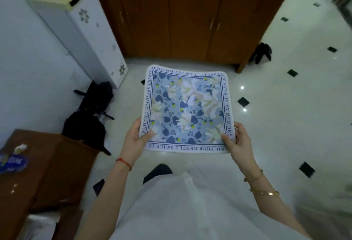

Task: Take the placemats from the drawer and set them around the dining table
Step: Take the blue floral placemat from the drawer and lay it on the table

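Observation:
A square placemat (187,106) with a blue floral print and a lettered white border is held flat in front of me, above the floor. My left hand (136,138) grips its near left corner, thumb on top. My right hand (237,140) grips the near right corner the same way. Whether more than one mat is in the stack I cannot tell. No drawer or dining table top is plainly in view.
A brown wooden cabinet (182,17) with closed doors stands ahead. A white floor-standing unit (80,36) leans at the left. Black bags (89,114) lie on the floor beside it. A brown wooden surface (43,165) with a blue packet (13,163) is at the lower left. White tiled floor (297,97) spreads to the right.

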The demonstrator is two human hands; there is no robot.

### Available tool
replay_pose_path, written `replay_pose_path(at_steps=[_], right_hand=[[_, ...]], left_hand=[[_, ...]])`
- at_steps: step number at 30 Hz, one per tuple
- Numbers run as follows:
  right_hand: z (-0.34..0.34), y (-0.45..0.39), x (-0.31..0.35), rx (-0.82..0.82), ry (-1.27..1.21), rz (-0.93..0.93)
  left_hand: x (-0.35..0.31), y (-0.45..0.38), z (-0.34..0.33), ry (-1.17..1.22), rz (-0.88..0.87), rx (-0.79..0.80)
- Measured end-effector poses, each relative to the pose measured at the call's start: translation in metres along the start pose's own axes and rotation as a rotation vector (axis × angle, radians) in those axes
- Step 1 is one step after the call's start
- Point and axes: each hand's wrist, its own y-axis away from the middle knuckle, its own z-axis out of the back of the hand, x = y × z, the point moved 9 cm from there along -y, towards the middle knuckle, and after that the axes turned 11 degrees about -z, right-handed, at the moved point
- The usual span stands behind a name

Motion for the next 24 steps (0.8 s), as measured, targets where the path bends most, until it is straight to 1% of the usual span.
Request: replay_pose_path(at_steps=[5, 12, 19, 24], right_hand=[[0.073, -0.019, -0.017, -0.238, -0.092, -0.078], [0.161, -0.031, -0.043, -0.542, -0.221, -0.141], [0.26, -0.046, -0.064, -0.848, -0.362, -0.216], [0.331, -0.051, -0.07, -1.071, -0.464, -0.242]], left_hand=[[-0.013, -0.078, -0.092, 0.002, -0.027, 0.238], [-0.011, -0.169, -0.233, -0.027, -0.053, 0.585], [-0.029, -0.24, -0.417, -0.01, -0.097, 0.917], [-0.054, -0.267, -0.556, -0.003, -0.149, 1.153]])
